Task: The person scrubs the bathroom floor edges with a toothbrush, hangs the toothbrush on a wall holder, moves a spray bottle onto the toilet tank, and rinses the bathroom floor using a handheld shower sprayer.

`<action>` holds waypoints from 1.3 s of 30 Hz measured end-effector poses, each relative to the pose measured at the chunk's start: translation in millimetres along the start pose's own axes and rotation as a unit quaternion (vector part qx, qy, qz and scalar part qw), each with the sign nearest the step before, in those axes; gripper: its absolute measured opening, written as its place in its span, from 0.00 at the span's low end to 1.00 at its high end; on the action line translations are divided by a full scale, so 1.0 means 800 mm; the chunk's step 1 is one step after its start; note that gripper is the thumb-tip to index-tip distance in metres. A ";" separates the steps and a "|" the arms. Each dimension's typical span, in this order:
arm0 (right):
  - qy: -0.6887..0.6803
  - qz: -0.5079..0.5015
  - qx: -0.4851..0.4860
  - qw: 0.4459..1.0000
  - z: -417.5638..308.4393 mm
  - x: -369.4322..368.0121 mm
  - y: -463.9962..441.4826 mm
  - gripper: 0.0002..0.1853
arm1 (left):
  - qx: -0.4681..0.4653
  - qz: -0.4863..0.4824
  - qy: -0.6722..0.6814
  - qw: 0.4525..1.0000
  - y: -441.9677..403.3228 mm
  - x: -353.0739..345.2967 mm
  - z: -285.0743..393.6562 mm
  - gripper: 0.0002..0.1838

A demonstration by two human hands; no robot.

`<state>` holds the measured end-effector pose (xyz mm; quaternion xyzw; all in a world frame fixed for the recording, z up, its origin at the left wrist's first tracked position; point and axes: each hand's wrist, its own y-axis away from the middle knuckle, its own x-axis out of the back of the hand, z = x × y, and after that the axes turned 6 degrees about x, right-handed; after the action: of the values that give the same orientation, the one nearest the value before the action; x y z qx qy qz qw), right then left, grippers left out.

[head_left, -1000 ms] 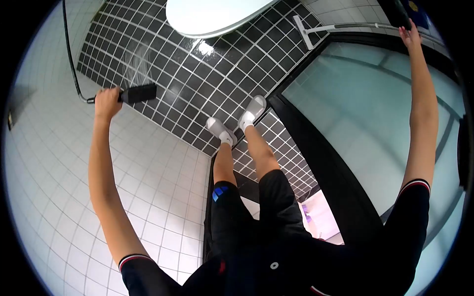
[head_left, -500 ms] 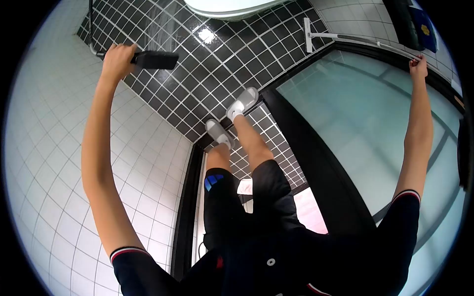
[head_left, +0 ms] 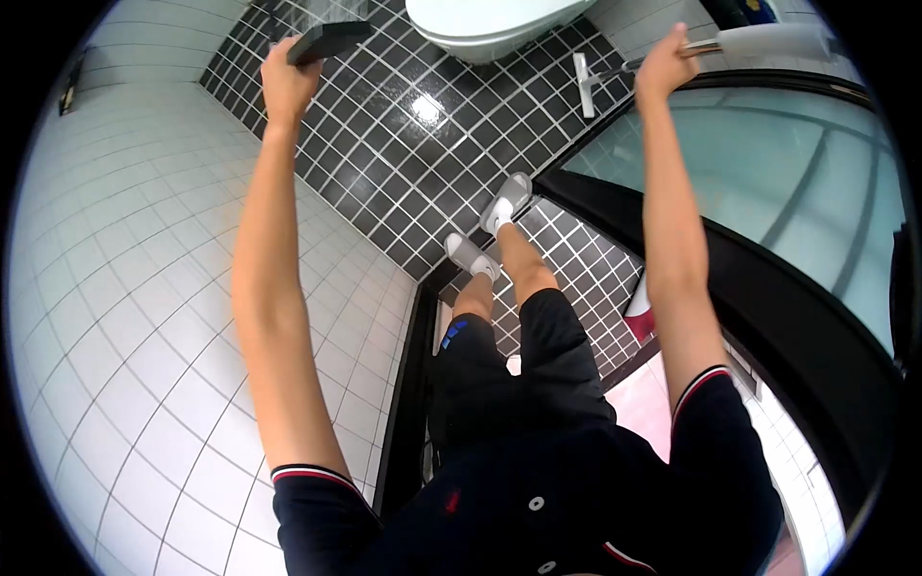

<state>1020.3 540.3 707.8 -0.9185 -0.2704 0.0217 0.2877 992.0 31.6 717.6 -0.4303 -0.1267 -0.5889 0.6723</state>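
My left hand (head_left: 290, 84) is closed round the handle of a black shower head (head_left: 331, 40), held over the dark tiled floor (head_left: 394, 144) at the upper left. At the upper right, my right hand (head_left: 665, 65) grips the pole of a long-handled tool. Its thick pale end (head_left: 776, 42) points to the right, and its white head (head_left: 584, 84) rests on the floor near the wall. Water lies on the tiles, shining below the toilet.
A white toilet (head_left: 495, 21) stands at the top. The black-framed glass door (head_left: 759, 163) is at the right, a white tiled wall (head_left: 173, 288) at the left. My sandalled feet (head_left: 490, 226) are by the doorway threshold.
My right hand has come left from the far right and now grips the pole, whose pale end is raised. My left hand and the shower head have moved up and right in view.
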 end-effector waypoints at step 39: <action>0.010 -0.047 -0.239 0.970 -0.281 0.553 0.146 0.18 | 0.376 0.247 0.854 0.263 -0.018 0.056 -0.038 0.24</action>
<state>1497.8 569.1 883.4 -0.9470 -0.3079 -0.0666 0.0636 981.4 -20.1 735.6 0.6111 0.4251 -0.3086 0.5921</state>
